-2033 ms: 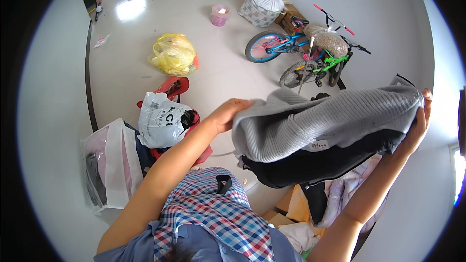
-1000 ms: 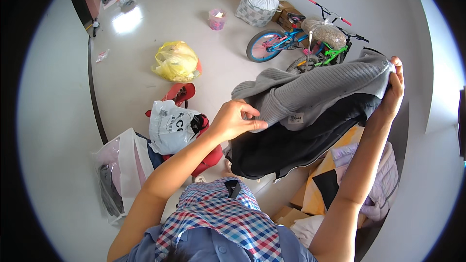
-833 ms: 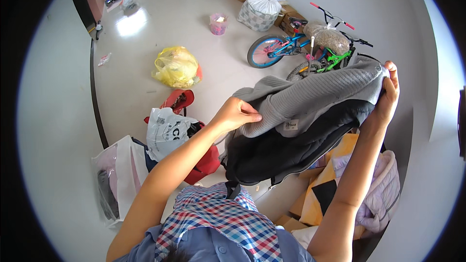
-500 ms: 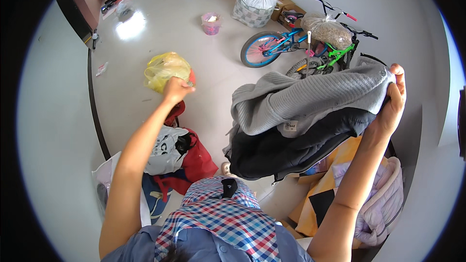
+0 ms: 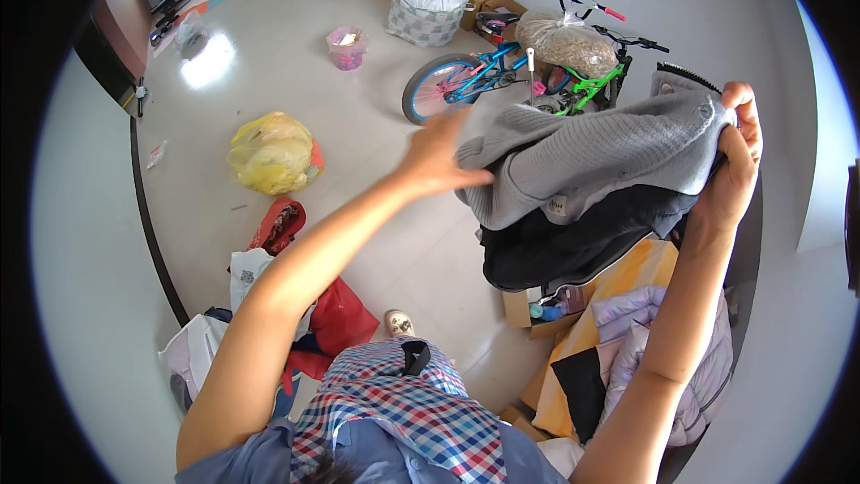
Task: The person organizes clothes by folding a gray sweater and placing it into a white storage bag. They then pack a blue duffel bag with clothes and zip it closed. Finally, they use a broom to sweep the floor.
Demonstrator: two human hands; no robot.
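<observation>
In the air at the right hangs a grey ribbed-knit zip jacket [image 5: 618, 139] with a dark lining, bunched and folded. My right hand [image 5: 736, 161] is closed on its upper right edge, close to the row of zip teeth. My left hand [image 5: 434, 157], a little blurred, reaches to the jacket's left end with its fingers apart. Whether its fingertips touch the cloth I cannot tell. A small pale label shows on the grey fabric, and the jacket's lower part falls dark over the boxes below.
A yellow plastic bag [image 5: 273, 154] lies on the floor at left, with a red bag [image 5: 345, 327] nearer me. Beyond stand a pink bin [image 5: 347, 49], a checked storage bag [image 5: 425, 13] and two bikes [image 5: 475, 76]. A lilac puffer garment [image 5: 699, 376] lies at lower right.
My left hand has swung right, from over the yellow bag to the jacket's left end, and its fingers have spread. The jacket has shifted right in my right hand. My view has turned slightly.
</observation>
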